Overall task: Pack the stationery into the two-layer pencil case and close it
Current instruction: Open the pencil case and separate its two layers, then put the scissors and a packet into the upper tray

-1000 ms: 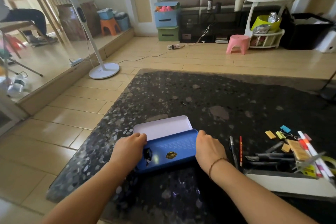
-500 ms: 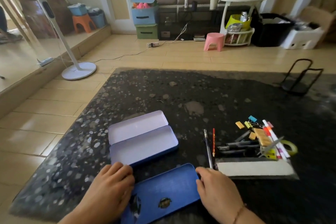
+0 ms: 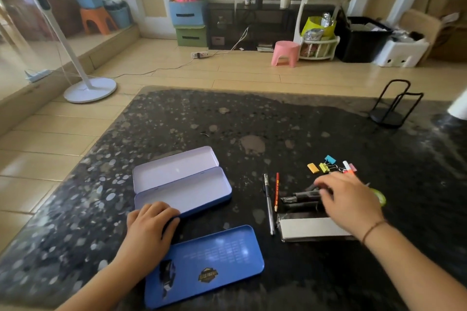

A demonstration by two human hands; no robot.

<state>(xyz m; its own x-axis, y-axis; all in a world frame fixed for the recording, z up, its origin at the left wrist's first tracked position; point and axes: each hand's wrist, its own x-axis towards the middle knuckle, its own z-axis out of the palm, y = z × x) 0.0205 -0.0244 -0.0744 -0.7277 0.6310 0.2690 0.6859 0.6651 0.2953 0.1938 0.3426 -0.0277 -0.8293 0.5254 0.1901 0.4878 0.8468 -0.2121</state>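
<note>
The open two-layer metal pencil case (image 3: 182, 184), blue outside and pale lilac inside, lies on my dark speckled stone table (image 3: 252, 121) with its two shallow trays side by side and nothing in them. My left hand (image 3: 149, 225) rests on the case's near left corner, fingers curled loosely over the rim of the nearer tray. Just nearer me than the case lies its separate flat blue lid (image 3: 204, 265), face up, with a small round badge and a dark sticker on it; it sits apart from the trays.

To the right of the case lie a slim dark pen (image 3: 268, 203) and a thin red pencil (image 3: 277, 192), side by side and pointing away from me. Further right is the heap of stationery: dark pens or markers (image 3: 300, 197), and beyond them the small coloured binder clips (image 3: 322, 165) in yellow, green and blue. A long white block in a dark wrapper (image 3: 310, 228) lies at the near side of the heap. My right hand (image 3: 346, 197) hovers over the heap, palm down with fingers spread and slightly bent; it is blurred, and I cannot tell whether it has hold of anything.
</note>
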